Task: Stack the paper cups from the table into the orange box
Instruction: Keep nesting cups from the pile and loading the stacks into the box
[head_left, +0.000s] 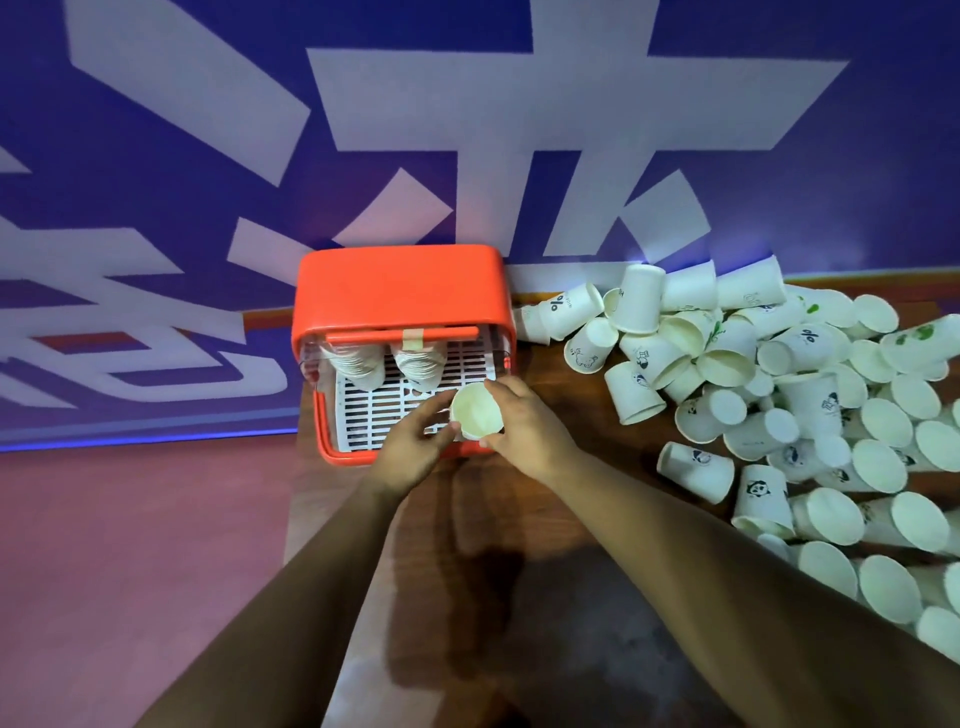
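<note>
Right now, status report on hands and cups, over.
Left hand and right hand both hold one white paper cup over the orange plastic box. Two cup stacks at its back. Loose cups piled on wooden table, right. Nothing blocks the box.

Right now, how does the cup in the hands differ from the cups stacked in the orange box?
The held cup is single, mouth toward the camera, between left hand and right hand; the stacked cups sit nested in two columns inside the orange box. Both are white.
</note>
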